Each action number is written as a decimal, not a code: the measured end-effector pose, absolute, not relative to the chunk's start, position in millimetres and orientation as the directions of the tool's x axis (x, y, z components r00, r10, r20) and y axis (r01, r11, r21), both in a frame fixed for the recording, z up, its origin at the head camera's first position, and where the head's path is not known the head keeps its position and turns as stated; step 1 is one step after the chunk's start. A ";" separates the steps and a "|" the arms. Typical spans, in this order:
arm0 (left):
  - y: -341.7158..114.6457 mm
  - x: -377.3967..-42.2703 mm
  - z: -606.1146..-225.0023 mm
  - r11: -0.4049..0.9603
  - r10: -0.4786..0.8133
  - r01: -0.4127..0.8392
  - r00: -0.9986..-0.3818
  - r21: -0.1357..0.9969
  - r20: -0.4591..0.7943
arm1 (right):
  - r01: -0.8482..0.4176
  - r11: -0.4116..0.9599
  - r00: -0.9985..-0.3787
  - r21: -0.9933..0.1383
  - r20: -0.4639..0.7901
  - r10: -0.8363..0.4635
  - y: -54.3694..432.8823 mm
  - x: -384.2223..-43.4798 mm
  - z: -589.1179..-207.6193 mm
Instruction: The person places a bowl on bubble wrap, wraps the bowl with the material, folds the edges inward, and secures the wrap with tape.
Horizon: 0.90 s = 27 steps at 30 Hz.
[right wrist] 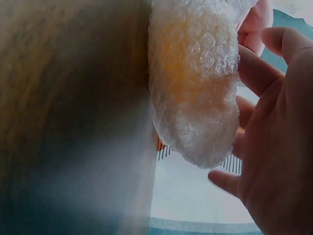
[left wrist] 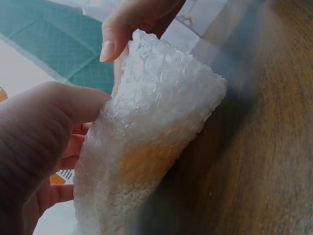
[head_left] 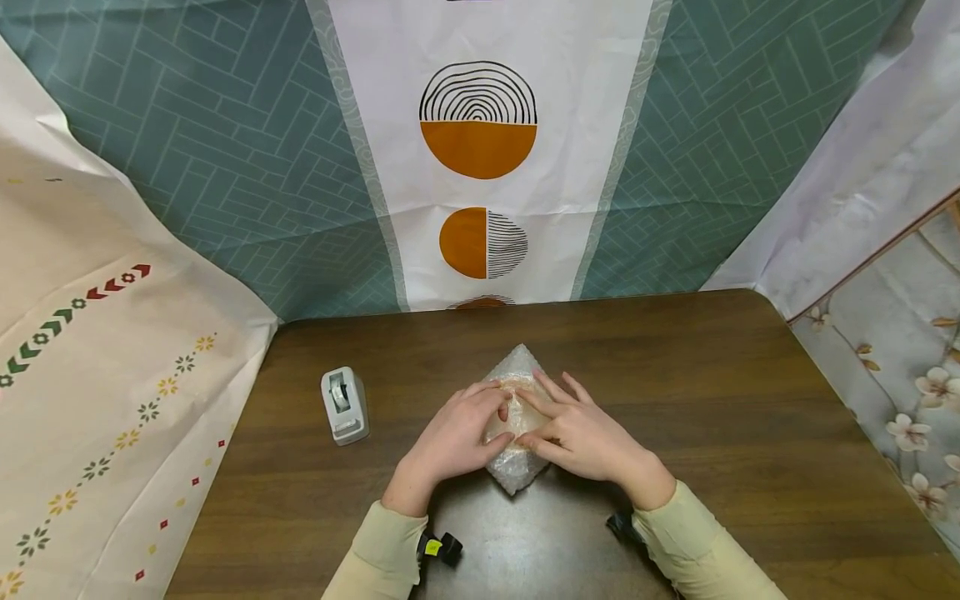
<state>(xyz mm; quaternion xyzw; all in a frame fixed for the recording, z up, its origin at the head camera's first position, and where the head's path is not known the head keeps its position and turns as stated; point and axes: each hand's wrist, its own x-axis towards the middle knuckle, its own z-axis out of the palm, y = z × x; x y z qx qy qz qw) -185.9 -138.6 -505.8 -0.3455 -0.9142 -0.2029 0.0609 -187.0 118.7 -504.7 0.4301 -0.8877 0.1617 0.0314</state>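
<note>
A bundle of clear bubble wrap lies on the table with one corner pointing toward me, in the middle of the head view. Something orange-yellow shows faintly through its layers; its kind cannot be made out. My left hand rests on the left part of the bundle, its thumb and bent fingers touching the upper side. From the right, my right hand lies over it with the fingers spread and fairly straight, fingertips on the wrap. Both wrist views show the puffy bubble wrap close up, with fingers along its upper face.
A white tape dispenser stands on the brown wooden table, left of the hands. Behind the table hangs a green and white patterned cloth. Another cloth drapes down at the left side.
</note>
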 end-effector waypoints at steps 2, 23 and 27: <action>-138.4 -185.8 -505.5 0.674 0.610 0.660 -0.751 0.332 0.253 | -0.764 0.595 -0.640 -0.250 0.172 -0.749 118.8 -185.9 -504.7; -147.3 -183.8 -506.7 0.632 0.648 0.680 -0.727 0.372 0.226 | -0.663 0.678 -0.733 -0.317 0.089 -0.675 101.5 -185.3 -500.9; -149.0 -182.6 -507.4 0.639 0.641 0.665 -0.738 0.387 0.211 | -0.668 0.653 -0.721 -0.357 0.089 -0.688 104.0 -185.8 -499.7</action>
